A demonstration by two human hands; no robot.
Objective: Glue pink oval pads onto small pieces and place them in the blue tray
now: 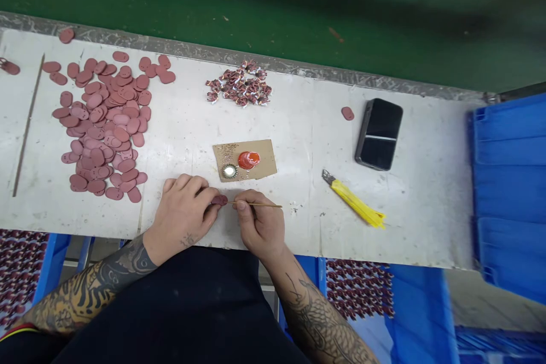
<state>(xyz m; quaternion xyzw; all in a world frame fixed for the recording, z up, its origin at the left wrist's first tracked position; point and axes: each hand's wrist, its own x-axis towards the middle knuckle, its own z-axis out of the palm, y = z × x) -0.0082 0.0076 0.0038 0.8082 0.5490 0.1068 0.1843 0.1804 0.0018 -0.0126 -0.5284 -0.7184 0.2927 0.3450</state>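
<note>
My left hand [185, 210] pinches a small dark-pink oval piece [220, 200] between thumb and forefinger, low over the table's near side. In my right hand [261, 220] is a thin wooden stick [267, 205], its left tip touching or very close to that piece. Just beyond both hands lies a cardboard piece [265, 153] bearing a red-orange container [247, 160], a crimped bottle cap [229, 171] with something whitish in it, and scattered tiny beads or grains. A large heap of similar pink ovals [106, 125] spreads to the left, some showing small holes or marks.
Small dark-red and white figures [243, 84] are clustered at the back. To the right lie a single pink oval [347, 113], a black box-shaped device [379, 134] and a yellow utility knife [356, 202]. Blue crates [509, 193] stand at the right edge. A long thin rod [29, 125] lies far left.
</note>
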